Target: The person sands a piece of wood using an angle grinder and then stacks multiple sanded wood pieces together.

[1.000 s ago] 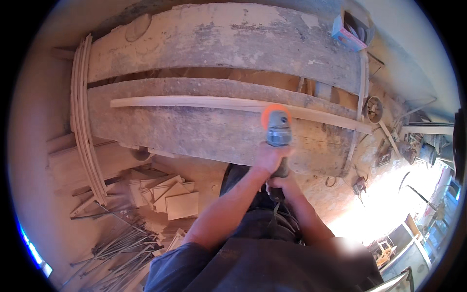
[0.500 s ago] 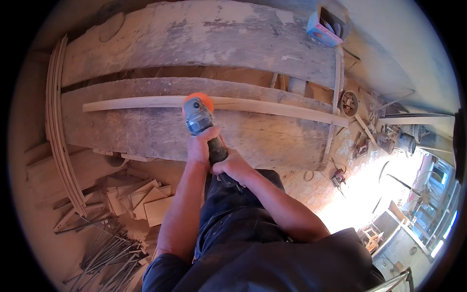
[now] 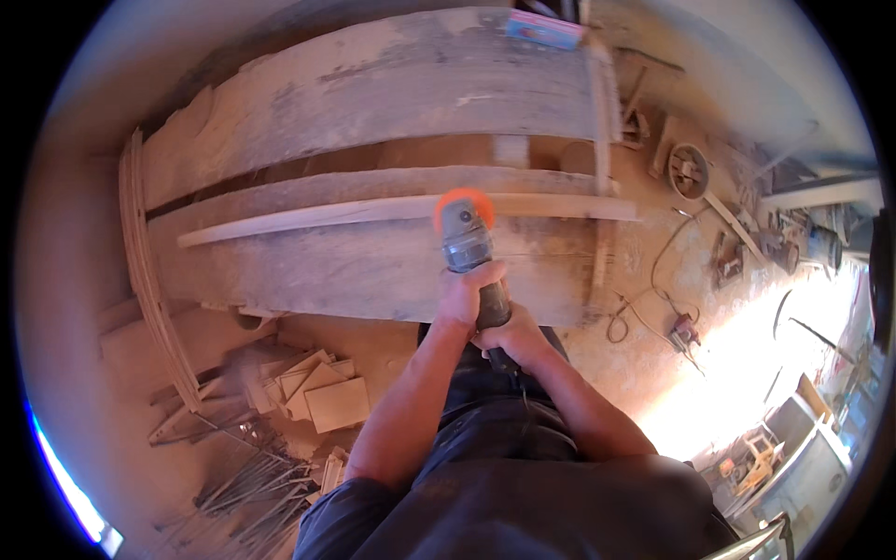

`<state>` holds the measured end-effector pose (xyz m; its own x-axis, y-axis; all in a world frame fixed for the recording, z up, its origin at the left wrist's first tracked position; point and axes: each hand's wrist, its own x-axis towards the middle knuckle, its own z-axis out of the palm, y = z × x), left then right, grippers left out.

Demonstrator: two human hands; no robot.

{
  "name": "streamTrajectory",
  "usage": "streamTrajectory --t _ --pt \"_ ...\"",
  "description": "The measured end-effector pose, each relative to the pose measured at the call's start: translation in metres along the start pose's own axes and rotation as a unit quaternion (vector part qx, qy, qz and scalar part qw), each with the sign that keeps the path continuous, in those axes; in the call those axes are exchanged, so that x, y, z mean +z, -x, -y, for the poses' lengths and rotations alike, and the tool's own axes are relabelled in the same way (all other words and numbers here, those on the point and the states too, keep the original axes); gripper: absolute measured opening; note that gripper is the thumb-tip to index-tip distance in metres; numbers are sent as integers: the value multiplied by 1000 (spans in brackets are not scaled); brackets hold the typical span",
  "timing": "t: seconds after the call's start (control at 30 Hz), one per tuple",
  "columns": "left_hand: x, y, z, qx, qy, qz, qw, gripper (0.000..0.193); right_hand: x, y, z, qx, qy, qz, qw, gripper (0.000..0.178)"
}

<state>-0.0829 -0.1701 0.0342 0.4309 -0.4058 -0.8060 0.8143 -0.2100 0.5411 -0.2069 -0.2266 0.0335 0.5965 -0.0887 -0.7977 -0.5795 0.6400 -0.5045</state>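
Both my hands are wrapped round an angle grinder [image 3: 469, 245] with a grey metal head and a dark body. My left hand [image 3: 464, 294] grips it just behind the head. Farther back, my right hand [image 3: 519, 338] closes on the rear of the body, where a cord trails down. An orange disc [image 3: 452, 198] on the head lies over a long, narrow, pale wooden strip [image 3: 322, 217]; whether it touches the wood I cannot tell. The strip rests lengthwise on a worn plank workbench [image 3: 373, 280].
A pink and blue box [image 3: 546, 30] stands at the bench's far right. Long boards [image 3: 149, 280] lean across its left end. Wood offcuts [image 3: 338, 403] and thin rods [image 3: 247, 490] lie at lower left. On the right floor are a bucket of wood pieces [image 3: 689, 171] and a corded red tool [image 3: 685, 331].
The grinder, in both hands, has moved right along the strip, with my arms following. The whole view has shifted and turned slightly too.
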Motion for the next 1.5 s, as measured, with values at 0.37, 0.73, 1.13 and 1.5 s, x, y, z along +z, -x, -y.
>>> streamTrajectory --t 0.37,0.73,1.13,1.5 --pt "133 1 63 -26 -81 49 995 22 -117 74 4 -22 -91 -78 993 30" --pt "180 -22 100 1 -150 49 987 24 -171 76 -18 -76 -107 -91 987 32" --pt "193 -35 119 13 -164 81 983 23 -183 83 -21 -74 -172 -84 979 39" --pt "202 -19 110 55 -197 78 976 27 -191 86 -24 -78 -181 -98 975 31"
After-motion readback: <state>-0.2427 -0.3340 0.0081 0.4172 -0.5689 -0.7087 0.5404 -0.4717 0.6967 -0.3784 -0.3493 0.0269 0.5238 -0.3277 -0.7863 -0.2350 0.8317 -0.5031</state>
